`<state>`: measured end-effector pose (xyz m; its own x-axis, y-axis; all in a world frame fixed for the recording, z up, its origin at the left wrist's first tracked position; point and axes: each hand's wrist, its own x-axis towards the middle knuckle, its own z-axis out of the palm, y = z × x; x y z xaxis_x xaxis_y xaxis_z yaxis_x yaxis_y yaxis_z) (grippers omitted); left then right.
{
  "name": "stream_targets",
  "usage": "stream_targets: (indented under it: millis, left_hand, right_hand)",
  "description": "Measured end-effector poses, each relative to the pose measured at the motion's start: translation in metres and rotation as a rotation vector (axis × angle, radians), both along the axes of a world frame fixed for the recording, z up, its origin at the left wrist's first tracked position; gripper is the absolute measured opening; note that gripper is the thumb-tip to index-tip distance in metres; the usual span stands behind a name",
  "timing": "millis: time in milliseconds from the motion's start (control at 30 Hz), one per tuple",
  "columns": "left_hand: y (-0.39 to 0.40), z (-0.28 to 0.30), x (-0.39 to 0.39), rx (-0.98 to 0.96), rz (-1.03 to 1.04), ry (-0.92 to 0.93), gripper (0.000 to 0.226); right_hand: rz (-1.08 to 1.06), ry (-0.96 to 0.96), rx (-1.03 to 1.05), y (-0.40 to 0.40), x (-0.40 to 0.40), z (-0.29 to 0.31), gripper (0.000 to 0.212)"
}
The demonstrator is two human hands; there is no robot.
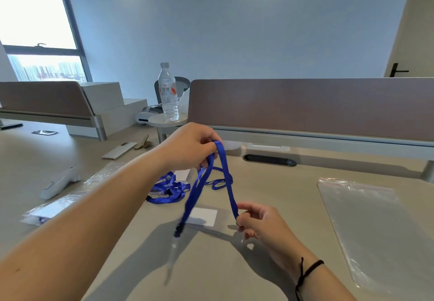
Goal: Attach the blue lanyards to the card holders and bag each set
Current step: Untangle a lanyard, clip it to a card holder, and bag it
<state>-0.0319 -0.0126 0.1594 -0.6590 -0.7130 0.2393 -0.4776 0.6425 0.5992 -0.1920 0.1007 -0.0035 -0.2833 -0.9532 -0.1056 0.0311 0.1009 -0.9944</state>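
Head cam: left hand (190, 145) pinches the lanyard (225, 171) loop up high, right hand (256, 220) pinches its other strand lower. Clip (178, 229) dangles over the holder (203, 217) on the desk. Looks like attaching comes next, so that clip needs grabbing.

bright window (35, 9) daylight, soft desk (270, 183) shadows, blurred clip, bowed edges.

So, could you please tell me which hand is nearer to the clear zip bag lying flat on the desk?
Right. The right hand is just left of the zip bag; the left hand is raised farther left, beyond it.
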Motion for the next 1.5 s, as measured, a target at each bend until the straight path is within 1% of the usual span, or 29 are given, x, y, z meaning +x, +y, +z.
stream_targets:
  millis: [67,133,300,367,433,500,533,567,633,700,767,867,967,1033,1100,1167,1233,1300,1367,1433,1500]
  left_hand:
    - [0.011,0.008,-0.003,0.016,-0.031,-0.025,0.019]
    - [0.021,0.015,-0.005,0.023,-0.046,-0.045,0.017]
    - [0.041,0.029,-0.005,0.042,-0.099,0.006,0.017]
    - [0.046,0.034,-0.005,0.036,-0.105,0.028,0.017]
    - [0.050,0.038,-0.005,0.064,-0.110,0.065,0.017]
    - [0.053,0.041,-0.005,0.096,-0.115,0.089,0.018]
    - [0.054,0.042,-0.005,0.095,-0.115,0.089,0.018]
    - [0.054,0.043,-0.005,0.085,-0.112,0.087,0.018]
    - [0.054,0.045,-0.006,0.060,-0.103,0.087,0.018]
    - [0.054,0.045,-0.004,0.062,-0.096,0.104,0.016]
    - [0.052,0.041,0.002,0.091,-0.085,0.128,0.016]
    - [0.043,0.024,0.023,0.127,-0.036,0.145,0.017]
    - [0.030,-0.013,0.051,0.217,0.054,0.142,0.019]
    - [0.022,-0.044,0.069,0.308,0.108,0.128,0.019]
    - [0.018,-0.076,0.087,0.390,0.130,0.124,0.019]
    - [0.016,-0.104,0.104,0.414,0.140,0.086,0.020]
    - [0.015,-0.127,0.118,0.417,0.125,0.010,0.020]
    - [0.014,-0.144,0.127,0.407,0.100,-0.059,0.021]
    - [0.015,-0.157,0.132,0.370,0.072,-0.096,0.024]
    - [0.017,-0.165,0.136,0.322,0.048,-0.131,0.022]
    - [0.018,-0.172,0.142,0.263,0.018,-0.150,0.019]
  right_hand:
    - [0.041,-0.042,-0.014,0.003,0.003,0.001,0.027]
    - [0.106,-0.147,-0.014,0.005,0.006,0.002,0.027]
    - [0.309,-0.354,0.046,0.008,0.003,-0.002,0.026]
    - [0.330,-0.462,0.040,0.009,0.003,-0.001,0.024]
    - [0.286,-0.584,0.019,0.007,0.005,-0.002,0.025]
    - [0.237,-0.678,-0.020,0.005,0.008,-0.003,0.041]
    - [0.220,-0.681,-0.044,0.004,0.010,-0.003,0.041]
    - [0.202,-0.656,-0.062,0.005,0.012,-0.002,0.029]
    - [0.175,-0.627,-0.092,0.007,0.013,0.001,0.015]
    - [0.172,-0.696,-0.110,0.009,0.011,0.003,0.016]
    - [0.145,-0.749,-0.117,0.011,0.006,0.003,0.024]
    - [0.035,-0.719,-0.099,0.010,-0.001,0.004,0.031]
    - [-0.030,-0.610,-0.058,0.013,-0.009,0.001,0.023]
    - [-0.017,-0.496,-0.014,0.020,-0.009,-0.003,0.017]
    - [-0.007,-0.359,0.041,0.030,-0.004,-0.005,0.016]
    - [-0.022,-0.171,0.065,0.042,0.001,-0.007,0.013]
    - [-0.022,0.097,0.075,0.053,0.005,-0.010,0.004]
    - [0.013,0.361,0.086,0.062,0.009,-0.013,0.007]
    - [0.068,0.576,0.095,0.071,0.014,-0.016,0.008]
    - [0.086,0.687,0.088,0.078,0.021,-0.021,0.008]
    - [0.067,0.723,0.067,0.085,0.025,-0.025,0.008]
